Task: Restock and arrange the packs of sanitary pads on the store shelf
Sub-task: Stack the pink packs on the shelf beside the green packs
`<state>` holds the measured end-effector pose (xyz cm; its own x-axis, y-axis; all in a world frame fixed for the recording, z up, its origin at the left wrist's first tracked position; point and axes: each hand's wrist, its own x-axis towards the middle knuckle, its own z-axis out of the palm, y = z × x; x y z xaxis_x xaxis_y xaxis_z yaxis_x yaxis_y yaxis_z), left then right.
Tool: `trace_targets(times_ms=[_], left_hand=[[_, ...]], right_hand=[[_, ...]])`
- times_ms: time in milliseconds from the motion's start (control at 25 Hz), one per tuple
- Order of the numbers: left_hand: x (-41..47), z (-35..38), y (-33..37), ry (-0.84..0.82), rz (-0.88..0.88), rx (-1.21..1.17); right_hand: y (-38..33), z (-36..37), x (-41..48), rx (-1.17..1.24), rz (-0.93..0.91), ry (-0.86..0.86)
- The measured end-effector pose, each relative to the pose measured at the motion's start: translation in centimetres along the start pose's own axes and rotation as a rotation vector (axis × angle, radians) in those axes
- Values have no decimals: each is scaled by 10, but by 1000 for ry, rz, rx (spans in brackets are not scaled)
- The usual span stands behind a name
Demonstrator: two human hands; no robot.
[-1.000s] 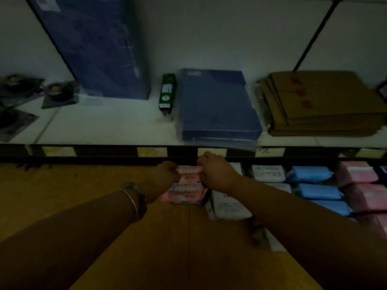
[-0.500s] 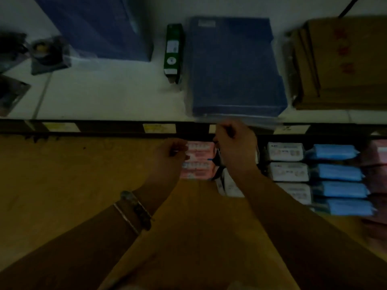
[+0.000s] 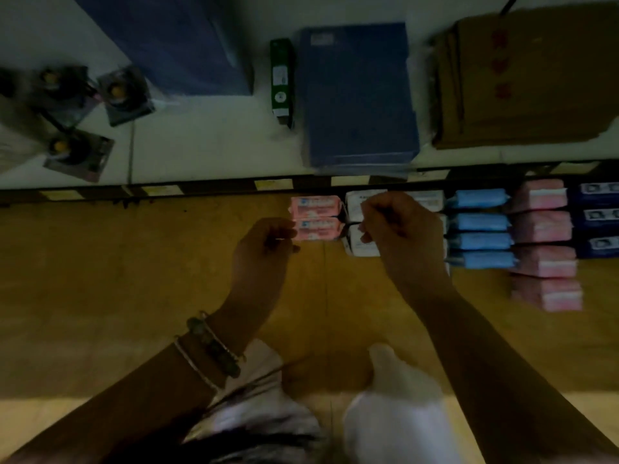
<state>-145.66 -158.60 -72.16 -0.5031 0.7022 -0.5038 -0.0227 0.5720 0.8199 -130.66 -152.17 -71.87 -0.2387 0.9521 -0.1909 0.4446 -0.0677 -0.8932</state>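
two pink packs (image 3: 316, 217) of pads lie one before the other at the back of the wooden lower shelf (image 3: 134, 279), just under the dark front edge of the shelf above, at the left end of the row. the left hand (image 3: 264, 242) sits at the left end of the nearer one, fingers curled with the tips against the wrapper; in the blur i cannot tell whether it pinches the pack or only touches it. the right hand (image 3: 398, 229) hovers over the white packs (image 3: 356, 202) just right of the pink ones, fingers curled in with the tips close together; whether it grips anything i cannot tell. further right stand columns of light blue packs (image 3: 479, 222), paler pink packs (image 3: 542, 226) and dark blue packs (image 3: 599, 216) near the right edge. bracelets (image 3: 214, 346) circle the left wrist. on the white upper shelf (image 3: 207, 145) lie a flat blue box (image 3: 358, 95), a narrow green box (image 3: 280, 82) touching its left side, a brown cardboard stack (image 3: 529, 78) to the right, and small dark packaged items (image 3: 125, 95) toward the left edge.
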Motion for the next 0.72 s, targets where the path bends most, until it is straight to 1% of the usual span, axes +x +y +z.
trace_targets(times_ms=[160,240,320,480,560,720], left_hand=[[-62,-23,69,12,16,-7],[-92,-31,109,9,19,-49],[-117,-36,144,42,26,-75],[-179,-47,223,67,109,-110],[-211,-56,256,70,192,-93],[-262,-66,309,43,273,-212]], right_hand=[[-88,-46,-29,189,49,49],[-131,-68,-45,169,32,49],[-166,-85,-58,120,14,50],[-247,-137,-84,178,43,108],[-281,-163,-98,177,13,115],[-339,-208,-115,223,-115,54]])
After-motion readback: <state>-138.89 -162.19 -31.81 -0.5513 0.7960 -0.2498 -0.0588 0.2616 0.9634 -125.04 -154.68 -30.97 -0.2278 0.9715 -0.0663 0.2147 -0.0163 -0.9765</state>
